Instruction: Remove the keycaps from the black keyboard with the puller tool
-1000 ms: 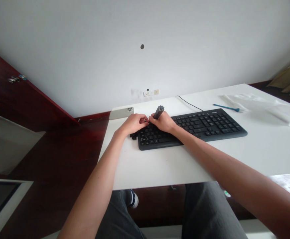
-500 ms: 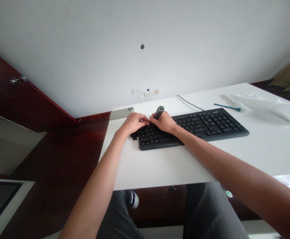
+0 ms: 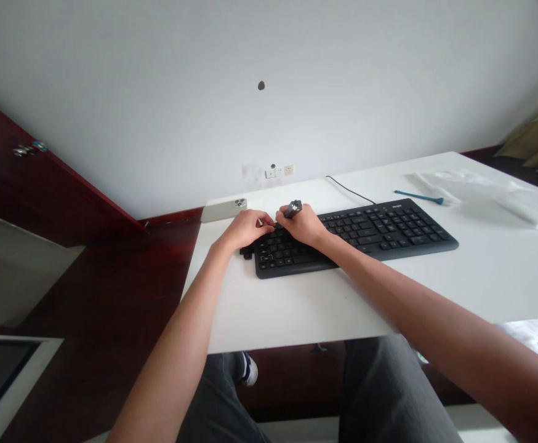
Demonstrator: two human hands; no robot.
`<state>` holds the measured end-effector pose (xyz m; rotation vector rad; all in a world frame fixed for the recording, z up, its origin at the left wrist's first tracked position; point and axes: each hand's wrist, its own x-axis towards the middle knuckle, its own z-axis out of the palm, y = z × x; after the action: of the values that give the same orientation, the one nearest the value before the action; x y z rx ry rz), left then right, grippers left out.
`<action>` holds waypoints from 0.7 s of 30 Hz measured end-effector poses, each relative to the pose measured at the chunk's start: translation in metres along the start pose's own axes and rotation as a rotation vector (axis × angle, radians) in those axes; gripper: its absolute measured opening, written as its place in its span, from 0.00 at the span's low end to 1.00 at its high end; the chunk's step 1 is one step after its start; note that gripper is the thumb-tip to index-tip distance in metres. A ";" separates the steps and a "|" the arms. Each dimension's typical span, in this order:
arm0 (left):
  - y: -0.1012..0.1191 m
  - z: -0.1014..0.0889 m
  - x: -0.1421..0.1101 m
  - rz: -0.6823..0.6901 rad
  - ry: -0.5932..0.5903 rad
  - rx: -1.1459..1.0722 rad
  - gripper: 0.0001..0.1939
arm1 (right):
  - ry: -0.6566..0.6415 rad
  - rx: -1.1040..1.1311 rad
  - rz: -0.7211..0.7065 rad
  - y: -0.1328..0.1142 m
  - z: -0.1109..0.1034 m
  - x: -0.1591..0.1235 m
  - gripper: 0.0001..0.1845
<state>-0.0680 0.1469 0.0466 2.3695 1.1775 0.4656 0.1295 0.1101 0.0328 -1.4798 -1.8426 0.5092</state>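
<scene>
A black keyboard [image 3: 365, 232] lies at a slant on the white table [image 3: 269, 314]. Over its upper left keys is my left hand [image 3: 247, 227], thumb and fingertips drawn together at the keys; anything between them is too small to make out. Just right of it, my right hand [image 3: 303, 226] is closed around a dark-handled tool [image 3: 293, 209]. The handle's end sticks up above the fist, while the working tip is hidden behind the fingers. Small black pieces [image 3: 247, 252], perhaps loose keycaps, lie against the keyboard's left edge, partly under my left wrist.
Behind my left hand lies a phone [image 3: 224, 211], face down at the table's left edge. A thin blue tool [image 3: 419, 197] and a crumpled clear plastic bag [image 3: 518, 203] are at the far right. The keyboard's cable [image 3: 349, 189] runs toward the wall.
The handle in my right hand has tipped lower and turned its end more toward me. Both hands stay at the same keys; the whole view has shifted slightly.
</scene>
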 end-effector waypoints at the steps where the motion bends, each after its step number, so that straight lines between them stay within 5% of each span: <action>1: 0.000 0.000 0.000 0.003 -0.004 0.007 0.07 | -0.007 -0.034 0.001 0.000 -0.001 0.000 0.16; 11: 0.001 0.002 0.001 0.043 0.026 0.060 0.05 | -0.091 -0.285 0.013 -0.006 -0.001 -0.002 0.22; 17: 0.002 0.001 0.000 0.056 0.007 0.068 0.05 | -0.098 -0.203 0.111 -0.015 -0.004 -0.001 0.16; 21: 0.001 0.000 -0.001 0.063 0.000 0.030 0.05 | -0.214 -0.076 -0.003 -0.011 -0.014 0.002 0.18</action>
<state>-0.0678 0.1453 0.0467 2.4379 1.1199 0.4719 0.1322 0.1071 0.0497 -1.5212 -2.0490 0.6233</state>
